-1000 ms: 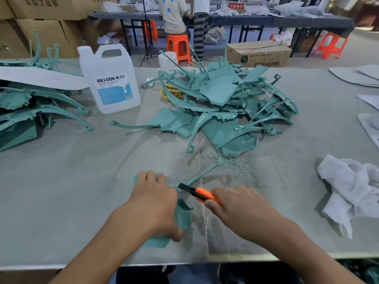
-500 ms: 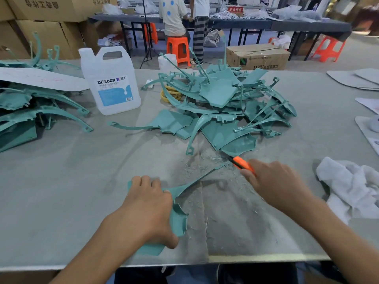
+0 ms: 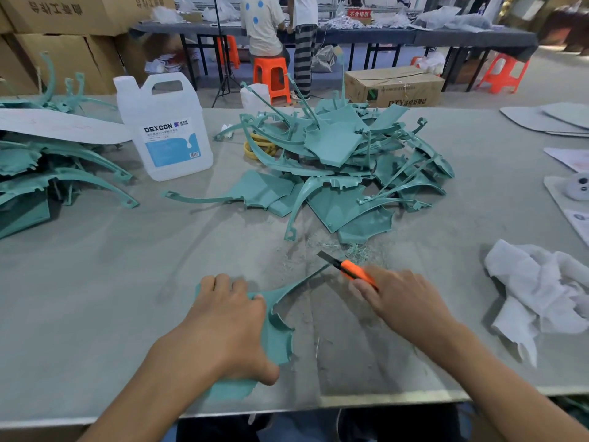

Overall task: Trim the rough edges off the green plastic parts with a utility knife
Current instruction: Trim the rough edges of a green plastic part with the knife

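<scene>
The green plastic part (image 3: 277, 333) lies flat at the near edge of the gray tabletop (image 3: 95, 282). It is smooth and thin, with a wavy cut-out side and one long skinny arm that points far and right. The left hand (image 3: 223, 323) lies on top and presses it down, its grip wide. The right hand (image 3: 404, 301) has its grip closed round the orange utility knife (image 3: 350, 271). The dark blade sticks out by the tip of the skinny arm. Half a second ago the knife was a bit farther away and the blade hardly showed; the left hand has stayed put. Little curly green shavings (image 3: 353, 250) lie just past the blade. Farther back is a messy pile of green parts (image 3: 338, 161), some flat, some bent like hooks. To the far left stands a white plastic jug (image 3: 165, 129) with a blue label that says DEXCON. A crumpled white cloth (image 3: 541, 291) lies to the right.
</scene>
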Tool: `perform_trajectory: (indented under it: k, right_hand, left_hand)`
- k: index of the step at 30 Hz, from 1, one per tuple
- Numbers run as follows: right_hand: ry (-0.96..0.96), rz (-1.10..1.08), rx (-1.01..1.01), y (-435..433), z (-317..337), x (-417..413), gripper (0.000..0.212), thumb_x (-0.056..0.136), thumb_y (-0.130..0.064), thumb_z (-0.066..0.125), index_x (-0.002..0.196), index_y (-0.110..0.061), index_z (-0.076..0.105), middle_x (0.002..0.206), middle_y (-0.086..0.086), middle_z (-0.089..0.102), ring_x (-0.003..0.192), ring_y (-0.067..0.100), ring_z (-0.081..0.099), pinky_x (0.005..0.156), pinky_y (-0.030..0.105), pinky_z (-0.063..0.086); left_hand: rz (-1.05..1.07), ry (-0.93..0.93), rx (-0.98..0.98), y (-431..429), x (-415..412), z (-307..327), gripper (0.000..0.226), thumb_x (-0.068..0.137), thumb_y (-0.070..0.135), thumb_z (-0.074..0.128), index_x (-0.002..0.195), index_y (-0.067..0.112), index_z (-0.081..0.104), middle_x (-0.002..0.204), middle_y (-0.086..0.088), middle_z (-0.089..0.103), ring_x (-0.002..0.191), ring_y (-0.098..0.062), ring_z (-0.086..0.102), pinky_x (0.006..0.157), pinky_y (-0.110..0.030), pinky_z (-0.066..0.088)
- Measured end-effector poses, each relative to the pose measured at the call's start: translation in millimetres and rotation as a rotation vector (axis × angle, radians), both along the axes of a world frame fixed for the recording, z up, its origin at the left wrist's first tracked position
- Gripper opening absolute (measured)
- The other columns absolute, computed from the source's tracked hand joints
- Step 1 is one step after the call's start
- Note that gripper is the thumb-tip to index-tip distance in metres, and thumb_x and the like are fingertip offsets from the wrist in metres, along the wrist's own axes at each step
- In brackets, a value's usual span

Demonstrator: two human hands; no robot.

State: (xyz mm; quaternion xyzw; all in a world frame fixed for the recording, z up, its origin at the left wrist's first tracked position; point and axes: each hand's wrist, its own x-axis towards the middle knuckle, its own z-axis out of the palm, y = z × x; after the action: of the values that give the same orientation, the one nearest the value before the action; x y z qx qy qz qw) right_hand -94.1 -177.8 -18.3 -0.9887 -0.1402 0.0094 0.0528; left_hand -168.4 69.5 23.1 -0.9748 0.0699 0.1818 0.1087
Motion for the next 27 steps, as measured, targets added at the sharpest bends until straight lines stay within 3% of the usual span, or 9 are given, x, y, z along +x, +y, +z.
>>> perform_trajectory:
  k: [2, 5, 8, 12, 16, 20, 22, 25, 27]
  right_hand:
    - [-0.08, 0.013, -0.03, 3, -2, -3, 0.041, 0.103, -0.061, 0.027, 0.112, -0.03, 0.052, 0.086, -0.002, 0.067, 0.076, 0.025, 0.065, 0.06, 0.036, 0.042]
    - [-0.021, 0.131, 0.046, 17, -8, -22, 0.036, 0.103, -0.06, 0.029, 0.111, -0.033, 0.051, 0.071, -0.009, 0.054, 0.058, 0.016, 0.054, 0.053, 0.031, 0.039]
    - [0.021, 0.132, 0.021, 10, -4, -14, 0.042, 0.102, -0.062, 0.027, 0.116, -0.033, 0.053, 0.077, -0.01, 0.058, 0.061, 0.014, 0.055, 0.054, 0.028, 0.039]
    - [-0.159, 0.0, -0.088, -6, 1, -2, 0.044, 0.103, -0.061, 0.024, 0.113, -0.029, 0.052, 0.084, -0.005, 0.068, 0.074, 0.022, 0.067, 0.064, 0.035, 0.05]
    - [-0.203, -0.086, 0.376, -5, -2, 2, 0.038, 0.101, -0.058, 0.034, 0.104, -0.025, 0.051, 0.064, -0.006, 0.058, 0.056, 0.021, 0.059, 0.054, 0.038, 0.047]
    - [0.001, -0.167, 0.688, 3, 0, 16, 0.041, 0.09, -0.063, 0.062, 0.087, -0.024, 0.049, 0.07, 0.003, 0.061, 0.057, 0.024, 0.06, 0.05, 0.042, 0.053]
    - [0.13, -0.176, 0.828, 11, -4, 21, 0.04, 0.084, -0.055, 0.075, 0.085, -0.023, 0.051, 0.07, 0.005, 0.06, 0.051, 0.019, 0.059, 0.043, 0.033, 0.051]
    - [0.283, -0.18, 0.947, 22, -12, 26, 0.027, 0.084, -0.035, 0.078, 0.09, -0.019, 0.058, 0.066, 0.005, 0.065, 0.048, 0.012, 0.063, 0.042, 0.027, 0.047]
    - [0.275, -0.169, 0.963, 32, -19, 24, 0.023, 0.085, -0.029, 0.077, 0.09, -0.015, 0.06, 0.07, 0.005, 0.069, 0.057, 0.013, 0.07, 0.044, 0.029, 0.052]
  left_hand:
    - [0.003, 0.015, 0.006, -3, 1, 1, 0.073, 0.058, 0.077, 0.058, 0.11, 0.025, 0.052, 0.108, -0.003, 0.041, 0.097, -0.026, 0.031, 0.086, -0.039, 0.024]
    - [0.001, 0.021, 0.033, -5, 2, 1, 0.074, 0.059, 0.077, 0.058, 0.111, 0.024, 0.052, 0.109, -0.004, 0.04, 0.096, -0.026, 0.03, 0.086, -0.04, 0.022]
    - [-0.004, 0.019, 0.046, -3, 1, 1, 0.075, 0.06, 0.078, 0.057, 0.113, 0.024, 0.052, 0.109, -0.004, 0.041, 0.096, -0.026, 0.03, 0.086, -0.04, 0.023]
    - [0.003, 0.046, 0.005, -4, 1, 0, 0.076, 0.059, 0.081, 0.055, 0.111, 0.026, 0.051, 0.108, -0.003, 0.041, 0.098, -0.026, 0.033, 0.085, -0.039, 0.023]
    - [0.007, 0.033, -0.078, 6, 3, -6, 0.085, 0.051, 0.085, 0.053, 0.118, 0.034, 0.05, 0.11, 0.001, 0.041, 0.1, -0.024, 0.032, 0.088, -0.038, 0.026]
    - [0.008, 0.062, -0.251, 30, 5, -14, 0.111, 0.047, 0.086, 0.057, 0.145, 0.042, 0.032, 0.139, 0.012, 0.035, 0.127, -0.014, 0.025, 0.107, -0.03, 0.016]
    - [-0.02, 0.077, -0.298, 39, 7, -16, 0.112, 0.048, 0.083, 0.062, 0.147, 0.045, 0.025, 0.145, 0.017, 0.03, 0.131, -0.009, 0.02, 0.108, -0.027, 0.008]
    - [0.0, 0.056, -0.209, 50, 6, -14, 0.109, 0.061, 0.072, 0.069, 0.152, 0.045, 0.018, 0.16, 0.011, 0.014, 0.146, -0.011, 0.007, 0.116, -0.036, -0.003]
    - [0.008, -0.045, -0.093, 47, 1, -6, 0.097, 0.078, 0.055, 0.066, 0.156, 0.04, 0.011, 0.166, 0.005, -0.001, 0.152, -0.016, -0.007, 0.119, -0.045, -0.008]
